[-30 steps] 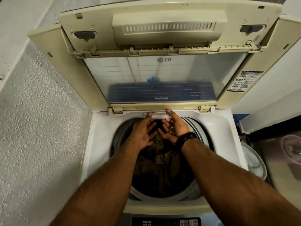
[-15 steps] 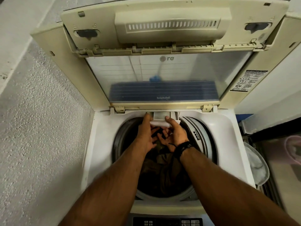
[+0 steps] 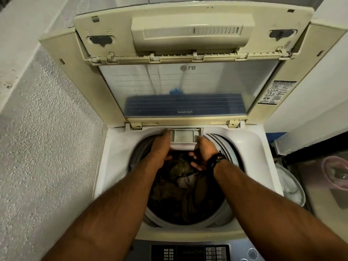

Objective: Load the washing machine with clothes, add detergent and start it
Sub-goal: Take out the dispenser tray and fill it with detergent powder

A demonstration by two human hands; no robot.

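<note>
A top-loading washing machine [image 3: 116, 157] stands in front of me with its folding lid [image 3: 188, 87] raised. Dark brown and olive clothes [image 3: 180, 185] lie in the drum. At the back rim a white detergent drawer [image 3: 185, 136] is pulled out over the drum, its compartment showing. My left hand [image 3: 160, 149] grips the drawer's left side, index finger against the rim. My right hand [image 3: 205, 149], with a black wristband, grips the drawer's right front corner, its fingers curled beneath. No detergent container is in view.
The control panel [image 3: 190, 252] runs along the machine's near edge. A rough grey wall [image 3: 47, 147] closes in on the left. To the right sit a white bucket [image 3: 291, 187] and a pink basin [image 3: 335, 174] below a white ledge.
Both hands went from touching the shut drawer front to gripping it, and the drawer has slid out toward me over the drum. The view moved slightly closer.
</note>
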